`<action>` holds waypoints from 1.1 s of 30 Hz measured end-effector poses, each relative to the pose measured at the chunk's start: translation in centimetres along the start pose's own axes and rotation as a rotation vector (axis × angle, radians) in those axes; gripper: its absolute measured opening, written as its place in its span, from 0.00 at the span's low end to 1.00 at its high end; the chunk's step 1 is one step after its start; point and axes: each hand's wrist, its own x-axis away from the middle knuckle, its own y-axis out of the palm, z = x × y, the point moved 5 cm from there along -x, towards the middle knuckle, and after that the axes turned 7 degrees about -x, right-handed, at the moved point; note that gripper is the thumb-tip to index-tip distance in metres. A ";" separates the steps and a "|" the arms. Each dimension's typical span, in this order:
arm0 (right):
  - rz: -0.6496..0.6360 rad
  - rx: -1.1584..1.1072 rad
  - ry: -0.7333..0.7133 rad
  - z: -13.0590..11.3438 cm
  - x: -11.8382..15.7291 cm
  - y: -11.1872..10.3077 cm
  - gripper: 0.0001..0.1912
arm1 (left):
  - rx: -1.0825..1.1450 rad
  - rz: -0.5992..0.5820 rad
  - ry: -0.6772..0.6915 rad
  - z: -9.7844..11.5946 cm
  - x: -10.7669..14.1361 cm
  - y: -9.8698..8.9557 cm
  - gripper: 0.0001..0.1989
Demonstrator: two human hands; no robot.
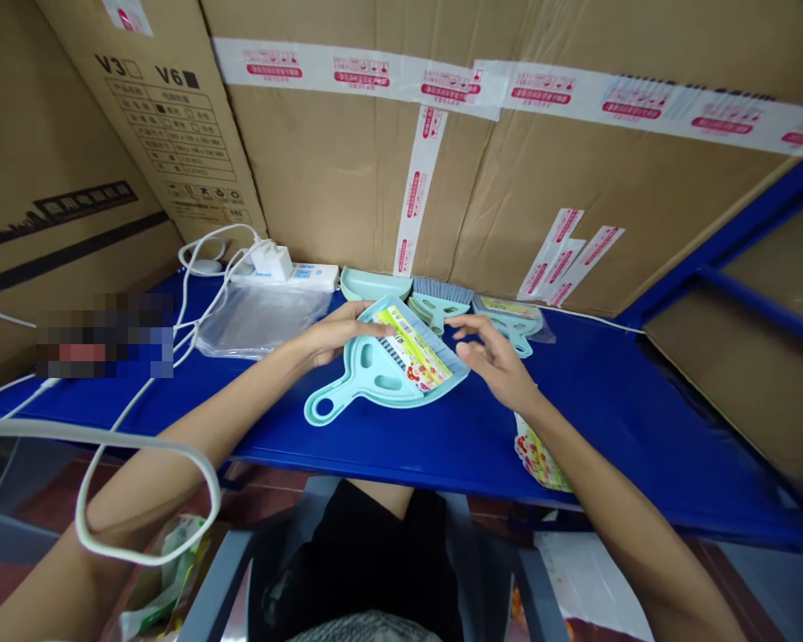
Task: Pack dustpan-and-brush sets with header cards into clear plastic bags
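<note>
My left hand (338, 334) grips a light-blue dustpan (375, 390) by its left side, thumb on top. A small grey-bristled brush (434, 332) nests in the dustpan, and a yellow-green printed label card (418, 357) lies over it. The dustpan's looped handle points toward the front left. My right hand (499, 361) hovers just beyond the dustpan's right edge, fingers apart and slightly curled, holding nothing. Behind the dustpan are another pale green dustpan (375, 284), a loose brush (442, 294) and a bagged dustpan set (509, 314).
A stack of clear plastic bags (260, 321) lies on the blue table (401, 446) at left, before a white power strip (314, 275). White cables run down the left side. Printed label cards (539, 455) sit under my right forearm. Cardboard (348, 160) walls the back.
</note>
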 end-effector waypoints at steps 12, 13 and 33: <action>-0.443 -0.459 0.366 1.4 1.4 3.7 0.30 | -0.105 -0.139 0.005 -0.6 1.1 3.3 0.26; -0.428 -0.470 0.365 1.5 1.3 3.5 0.31 | -0.105 -0.145 0.005 -0.7 1.0 3.2 0.27; 0.076 -0.502 0.278 3.8 -0.3 -0.8 0.38 | -0.075 0.021 0.145 1.3 -0.6 -3.2 0.15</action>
